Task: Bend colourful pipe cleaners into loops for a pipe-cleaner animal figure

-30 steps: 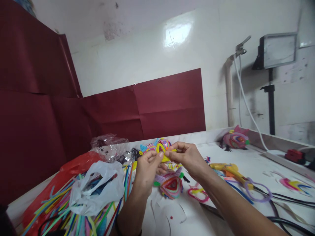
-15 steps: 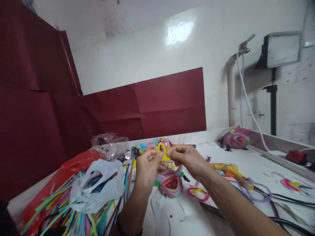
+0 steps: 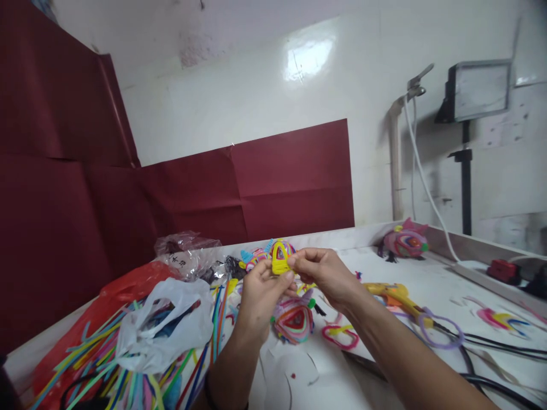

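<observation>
A small yellow piece (image 3: pixel 280 259), bent into a triangular loop, is held up between both hands above the table. My left hand (image 3: pixel 262 296) pinches its lower left side with thumb and fingers. On its right side, my right hand (image 3: pixel 320 273) grips the edge between thumb and forefinger. Just below the hands lies a colourful fuzzy fish-like figure (image 3: pixel 294 322) with a red centre and green tips. Similar multicoloured figures (image 3: pixel 256 257) sit behind the yellow piece. A pink and yellow loop (image 3: pixel 341 336) lies under my right forearm.
Colourful pipe cleaners (image 3: pixel 98 353) and a white plastic bag (image 3: pixel 166 327) lie on a red bag (image 3: pixel 141 279) at the left. A yellow glue gun (image 3: pixel 397 296), purple ring (image 3: pixel 442 328) and cables are at the right. Another fish figure (image 3: pixel 405 240) stands at the back.
My left hand has shifted its hold lower on the yellow piece, which now shows more fully. The view has moved slightly to the right.
</observation>
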### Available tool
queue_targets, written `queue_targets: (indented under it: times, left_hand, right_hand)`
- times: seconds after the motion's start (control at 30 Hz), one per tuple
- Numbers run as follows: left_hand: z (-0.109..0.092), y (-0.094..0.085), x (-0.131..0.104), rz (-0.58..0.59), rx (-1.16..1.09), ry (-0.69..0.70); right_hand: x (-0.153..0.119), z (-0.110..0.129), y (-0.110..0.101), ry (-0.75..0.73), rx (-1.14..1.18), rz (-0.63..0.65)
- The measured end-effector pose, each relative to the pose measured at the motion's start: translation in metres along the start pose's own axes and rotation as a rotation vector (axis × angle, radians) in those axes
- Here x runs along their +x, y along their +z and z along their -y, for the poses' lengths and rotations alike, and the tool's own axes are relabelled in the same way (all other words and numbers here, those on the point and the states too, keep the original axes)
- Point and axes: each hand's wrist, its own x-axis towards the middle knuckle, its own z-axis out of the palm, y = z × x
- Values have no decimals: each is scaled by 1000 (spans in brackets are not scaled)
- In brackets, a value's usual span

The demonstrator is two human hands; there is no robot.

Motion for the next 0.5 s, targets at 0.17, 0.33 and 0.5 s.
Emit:
queue_targets:
  times: [0.17, 0.33, 0.5]
  left_hand:
    - [8, 2, 0, -16, 3, 38]
    - [10, 3, 0, -40, -3, 55]
    - [10, 4, -1, -62, -28, 75]
  right_hand:
    - [0, -1, 0, -1, 15, -3]
    - [0, -2, -1, -15, 32, 14]
    - [1, -5, -2, -16, 10, 24]
